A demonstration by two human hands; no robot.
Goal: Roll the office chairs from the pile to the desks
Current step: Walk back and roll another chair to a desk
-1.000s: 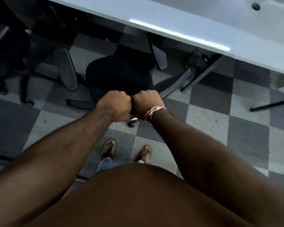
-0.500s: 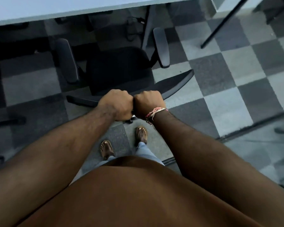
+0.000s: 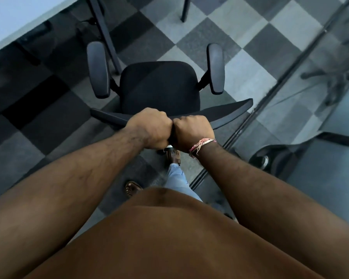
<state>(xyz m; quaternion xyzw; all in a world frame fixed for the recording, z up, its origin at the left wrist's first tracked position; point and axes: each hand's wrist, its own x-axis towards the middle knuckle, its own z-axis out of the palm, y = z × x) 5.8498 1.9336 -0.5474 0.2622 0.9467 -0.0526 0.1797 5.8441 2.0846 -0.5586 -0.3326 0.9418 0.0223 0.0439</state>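
Note:
A black office chair (image 3: 159,87) with two grey armrests stands right in front of me, seen from above. My left hand (image 3: 149,127) and my right hand (image 3: 192,131) grip the top edge of its backrest (image 3: 230,111) side by side, knuckles touching. A white desk (image 3: 14,19) fills the upper left corner; the chair sits to its right, out from under it. The chair's wheels are hidden beneath the seat.
Dark desk legs (image 3: 106,35) slant down just behind the chair's left armrest. A glass partition with a dark floor track (image 3: 270,97) runs diagonally on the right, another chair (image 3: 290,152) behind it. The floor is checkered grey carpet (image 3: 240,63).
The chair has swung right and come out from under the desk; the desk has slid to the upper left of view. Both hands kept their grip on the backrest.

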